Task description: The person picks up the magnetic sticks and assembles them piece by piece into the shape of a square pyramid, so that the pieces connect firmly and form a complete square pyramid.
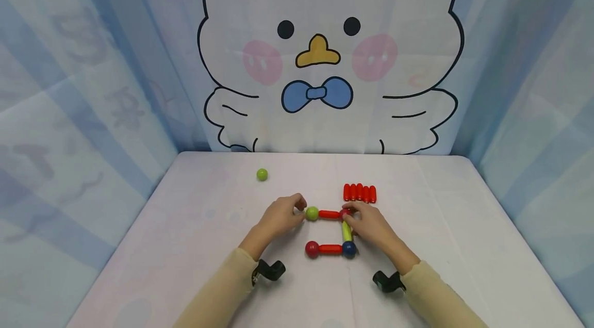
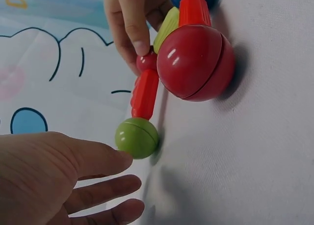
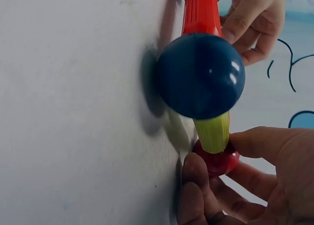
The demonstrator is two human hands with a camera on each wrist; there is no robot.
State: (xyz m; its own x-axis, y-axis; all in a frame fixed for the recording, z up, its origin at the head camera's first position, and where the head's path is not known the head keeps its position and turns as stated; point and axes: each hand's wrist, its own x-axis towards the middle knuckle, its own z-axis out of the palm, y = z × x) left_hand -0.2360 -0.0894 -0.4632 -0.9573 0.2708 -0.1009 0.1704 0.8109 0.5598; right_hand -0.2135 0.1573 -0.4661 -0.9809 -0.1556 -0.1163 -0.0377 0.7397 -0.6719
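A U-shaped frame of balls and rods lies on the table. Its far side runs from a green ball [image 1: 312, 213] along a red rod [image 1: 329, 214] to a red ball [image 3: 216, 162]. A yellow-green rod [image 1: 347, 231] joins that red ball to a blue ball [image 1: 349, 249], and a nearer red rod [image 1: 330, 249] ends at another red ball [image 1: 312, 249]. My right hand [image 1: 371, 222] pinches the far red ball between thumb and fingers. Beside the green ball is my left hand [image 1: 282, 214], its thumb tip right at the ball and its fingers loosely extended.
Several loose red rods [image 1: 359, 193] lie in a row beyond my right hand. A single green ball [image 1: 262, 174] sits at the back left of the white table [image 1: 209, 189]. Printed curtains [image 1: 325, 127] stand around the table's back and sides.
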